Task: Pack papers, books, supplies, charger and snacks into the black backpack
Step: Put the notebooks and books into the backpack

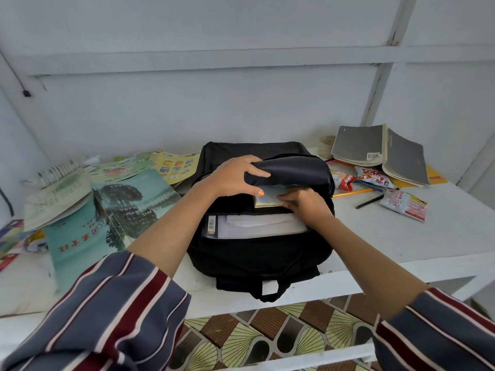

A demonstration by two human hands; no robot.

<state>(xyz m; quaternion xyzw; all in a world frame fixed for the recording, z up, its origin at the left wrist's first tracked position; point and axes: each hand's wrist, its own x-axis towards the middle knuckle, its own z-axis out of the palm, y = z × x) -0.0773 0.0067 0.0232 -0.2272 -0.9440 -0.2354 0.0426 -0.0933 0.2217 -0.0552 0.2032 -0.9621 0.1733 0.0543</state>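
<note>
The black backpack (257,253) lies flat on the white table (428,236), its top toward me. My left hand (235,175) grips and lifts the backpack's flap. My right hand (305,202) holds a small grey-blue book (267,196) that is partly inside the upper compartment. White papers (257,226) show in the open compartment nearer me. Green books (126,207) lie to the left. Snack packets (375,178), pencils (353,193) and grey notebooks (380,151) lie to the right.
A spiral notebook (57,170) and yellow-green booklets (174,164) sit at the back left. A roll of tape (326,144) stands behind the backpack near the wall. The table's front edge is just below the backpack handle (270,287); patterned floor tiles (267,333) show beneath.
</note>
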